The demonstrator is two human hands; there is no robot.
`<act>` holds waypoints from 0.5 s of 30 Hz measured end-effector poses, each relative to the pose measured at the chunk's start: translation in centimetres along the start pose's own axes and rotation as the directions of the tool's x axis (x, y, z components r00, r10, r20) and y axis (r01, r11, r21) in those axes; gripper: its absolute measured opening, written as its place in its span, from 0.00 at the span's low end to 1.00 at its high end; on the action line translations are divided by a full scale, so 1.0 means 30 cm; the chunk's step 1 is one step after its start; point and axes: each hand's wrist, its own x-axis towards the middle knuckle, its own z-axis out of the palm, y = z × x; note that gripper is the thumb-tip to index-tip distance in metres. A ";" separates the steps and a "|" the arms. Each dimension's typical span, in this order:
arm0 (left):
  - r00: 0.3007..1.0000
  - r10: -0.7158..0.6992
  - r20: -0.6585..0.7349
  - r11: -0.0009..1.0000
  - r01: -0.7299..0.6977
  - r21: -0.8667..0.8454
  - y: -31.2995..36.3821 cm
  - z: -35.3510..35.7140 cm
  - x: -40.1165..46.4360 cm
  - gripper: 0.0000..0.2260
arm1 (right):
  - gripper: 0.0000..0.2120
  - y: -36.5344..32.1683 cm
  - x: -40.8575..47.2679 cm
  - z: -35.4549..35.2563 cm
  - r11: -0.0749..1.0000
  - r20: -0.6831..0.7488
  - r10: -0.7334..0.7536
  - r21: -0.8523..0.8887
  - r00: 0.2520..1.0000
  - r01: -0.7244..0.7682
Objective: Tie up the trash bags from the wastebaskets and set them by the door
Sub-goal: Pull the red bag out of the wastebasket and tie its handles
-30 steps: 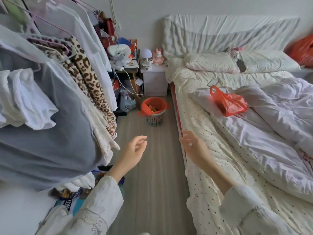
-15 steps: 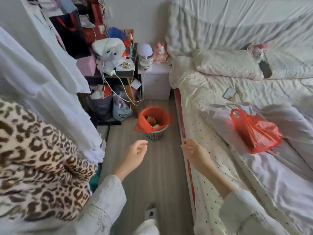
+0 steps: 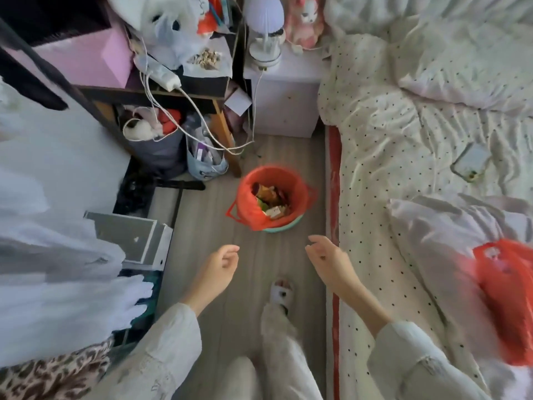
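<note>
Wastebasket [image 3: 284, 225] with orange trash bag [image 3: 251, 209] stands far on bare floor [image 3: 253, 264] between bed edge [image 3: 334, 180] and desk leg. Left hand [image 3: 215, 274] and right hand [image 3: 331, 262] hover near it, fingers loosely curled, holding nothing.

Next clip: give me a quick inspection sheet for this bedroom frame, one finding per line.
Surface: grey wood-look floor between desk and bed.
Job's things: wastebasket on the floor, lined with an untied orange trash bag holding wrappers; second orange bag on the bed.
Clutter: stuffed bags under the desk; phone on the bed.
Grips: left hand and right hand both empty, fingers loosely curled, short of the basket.
Cables: white cords trail from a power strip down the desk front.
Surroundings: nightstand with lamp; hanging clothes at left.
</note>
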 end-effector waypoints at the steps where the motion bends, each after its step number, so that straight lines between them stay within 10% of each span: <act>1: 1.000 -0.019 0.003 1.000 0.019 0.000 -0.005 0.019 0.070 0.12 | 0.18 0.013 0.084 0.004 1.000 0.020 0.000 -0.019 1.000 0.000; 9: 0.987 -0.136 0.086 0.982 0.122 0.146 -0.181 0.227 0.559 0.14 | 0.18 0.210 0.664 0.152 0.942 0.113 -0.047 -0.324 0.992 0.082; 15: 0.988 0.120 0.096 0.874 -0.151 0.461 -0.390 0.386 0.868 0.19 | 0.21 0.437 0.992 0.359 0.770 0.228 -0.095 -0.600 0.969 0.217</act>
